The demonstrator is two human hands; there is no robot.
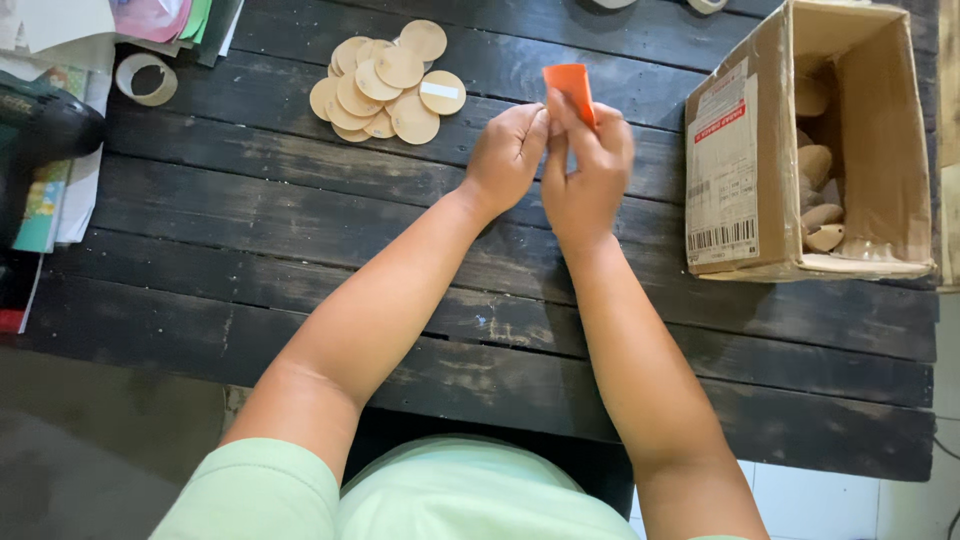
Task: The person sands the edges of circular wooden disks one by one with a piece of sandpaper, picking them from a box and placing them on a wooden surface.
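Both my hands meet over the middle of a dark wooden plank table (pixel 300 210). My right hand (pixel 590 175) pinches a small orange rectangular piece (pixel 570 85), which sticks up above the fingers. My left hand (pixel 508 155) is pressed against it, fingers curled at the lower edge of the same piece. Whether anything else is held between the palms is hidden. A pile of several thin round wooden discs (pixel 385 85) lies on the table just left of and beyond my hands.
An open cardboard box (pixel 745 180) with wooden pieces inside stands at the right. A roll of clear tape (pixel 147 79) and stacked papers (pixel 60 30) lie at the far left, beside a dark power tool (pixel 45 125).
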